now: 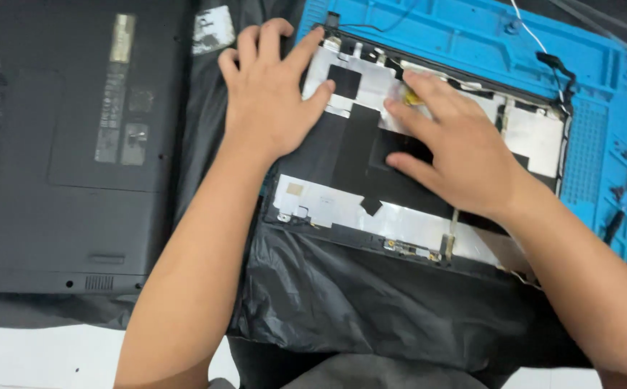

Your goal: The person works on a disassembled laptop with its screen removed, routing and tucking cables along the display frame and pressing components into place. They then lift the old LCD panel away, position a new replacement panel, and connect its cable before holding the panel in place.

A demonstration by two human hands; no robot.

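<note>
Head view: both hands lie flat and spread, gripping nothing, on an opened laptop lid (371, 180) whose inner side faces up, showing silver foil and black tape patches. The lid lies across a blue mat (472, 43) and a black plastic sheet (371, 295) in front of the person. The left hand (270, 90) presses near the lid's upper left corner, its fingers reaching past the edge onto the sheet. The right hand (457, 148) rests on the middle, fingertips by a yellowish bit of tape near the top edge.

Risks, as I judge them: the thin black cable (555, 68) running off the lid's upper right corner could snag or tear if the lid slides under the palms. Hard pressure on the foil could crease it or crack the panel beneath. The sheet is slick and wrinkled, so the lid may skid toward the person's lap. Small screws and a tool at the mat's right edge (620, 191) could be knocked away. A second laptop base (68, 144), lying underside up to the left on the table, sits close to the left forearm and could be nudged
</note>
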